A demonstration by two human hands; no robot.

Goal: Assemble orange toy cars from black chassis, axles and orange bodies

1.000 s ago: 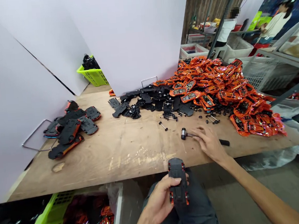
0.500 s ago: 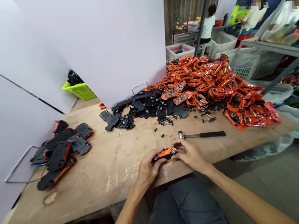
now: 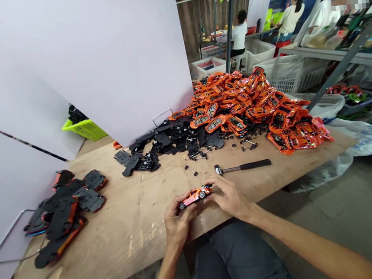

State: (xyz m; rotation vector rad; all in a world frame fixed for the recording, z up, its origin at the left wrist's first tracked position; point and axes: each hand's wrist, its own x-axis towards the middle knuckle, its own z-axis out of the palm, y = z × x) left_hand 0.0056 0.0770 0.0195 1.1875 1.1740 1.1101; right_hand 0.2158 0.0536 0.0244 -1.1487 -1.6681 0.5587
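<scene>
Between my two hands, over the front of the table, is an orange toy car [image 3: 194, 196] with its wheels fitted and its side towards me. My left hand [image 3: 177, 218] is closed on its left end, thumb below and fingers behind. My right hand [image 3: 226, 195] pinches the other end, near the dark rear part. Just beyond my right hand lies a hammer [image 3: 243, 166] with a black handle. A loose wheel axle [image 3: 191, 170] rests on the wood behind the car.
Orange car bodies [image 3: 241, 100] are heaped at the back right of the table [image 3: 131, 226]. Black chassis [image 3: 163, 141] lie beside them, with loose axles in front. Assembled cars [image 3: 62, 211] lie upside down at left. White panels [image 3: 116, 54] stand behind. People sit in the background.
The toy car has been tilted, its left end now lower and its right end higher. Both hands stay on it. The whole view has shifted as my head turned.
</scene>
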